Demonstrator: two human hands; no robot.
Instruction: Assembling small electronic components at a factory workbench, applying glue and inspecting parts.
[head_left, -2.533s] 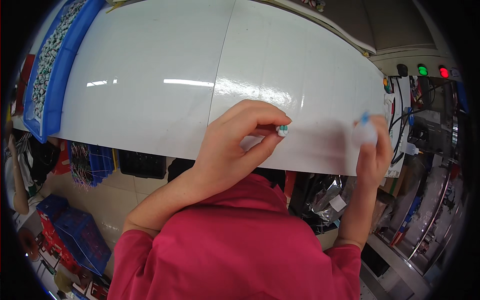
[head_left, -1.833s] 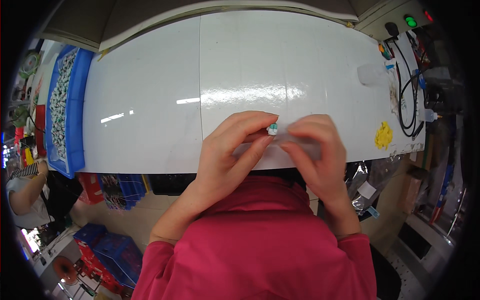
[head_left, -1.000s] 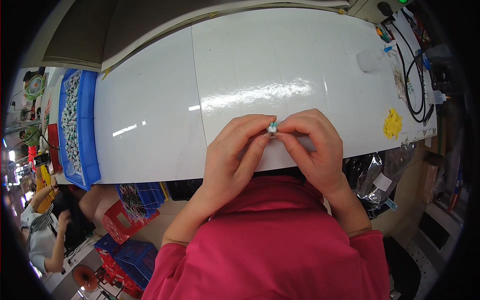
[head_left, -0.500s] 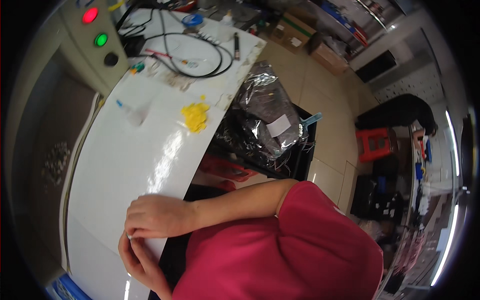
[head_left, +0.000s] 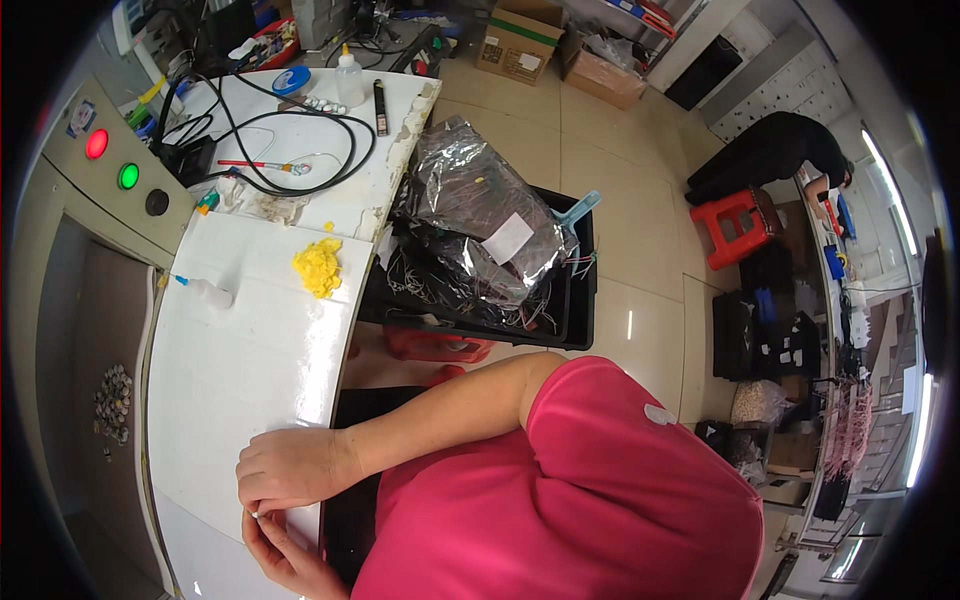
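My right hand (head_left: 290, 468) is closed, its fingertips pinched together over the white table near its front edge. Just below it, my left hand (head_left: 285, 556) is closed too, its fingers curled up to meet the right fingertips. Between the fingertips of both hands a tiny white piece (head_left: 256, 515) peeks out; most of it is hidden, so its kind is unclear. Farther along the table are a heap of small yellow pieces (head_left: 318, 268) and a small white squeeze bottle with a blue tip (head_left: 210, 292), lying on its side. Neither is touched.
A grey machine panel (head_left: 112, 190) with lit red and green buttons borders the table on the left. Black cable (head_left: 352, 160) loops across the far end. Beside the table, a black crate (head_left: 582, 300) holds a wire-filled plastic bag (head_left: 480, 220). Another person (head_left: 765, 155) bends over a far-right bench.
The view has shifted, so table and crate appear farther left. My hands stay together at the table's edge, fingertips still around the tiny white piece.
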